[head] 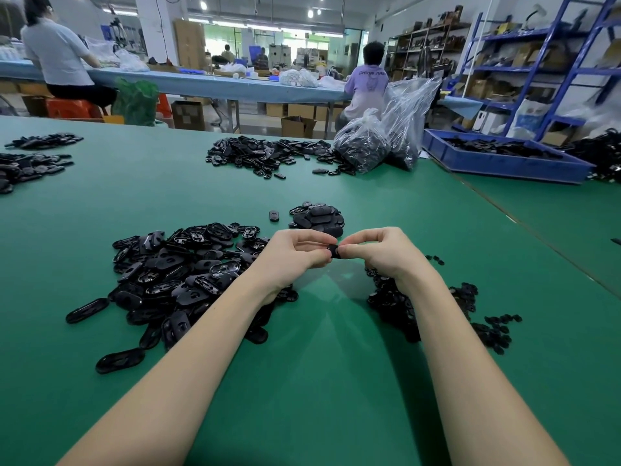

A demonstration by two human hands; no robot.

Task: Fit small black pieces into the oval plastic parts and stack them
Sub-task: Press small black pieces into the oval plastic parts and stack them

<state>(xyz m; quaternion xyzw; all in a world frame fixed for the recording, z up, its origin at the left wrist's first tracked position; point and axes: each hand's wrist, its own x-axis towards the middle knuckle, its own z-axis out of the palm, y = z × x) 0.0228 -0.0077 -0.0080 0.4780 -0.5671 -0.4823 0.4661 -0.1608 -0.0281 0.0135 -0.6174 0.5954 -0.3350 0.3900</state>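
Note:
My left hand (295, 255) and my right hand (379, 252) meet above the green table (319, 348), fingers curled around one black oval part (334, 252) pinched between them; most of it is hidden by my fingertips. A big loose heap of black oval parts (174, 274) lies to the left of my left forearm. Small black pieces (447, 307) are scattered under and right of my right wrist. Just beyond my hands sits a low stack of finished ovals (317, 216), with one single oval (274, 215) to its left.
Farther back lie another pile of ovals (268, 156), two clear bags of parts (379, 142) and a blue tray (504, 156) at the right. More parts sit at the far left edge (27, 166). People work at a distant bench.

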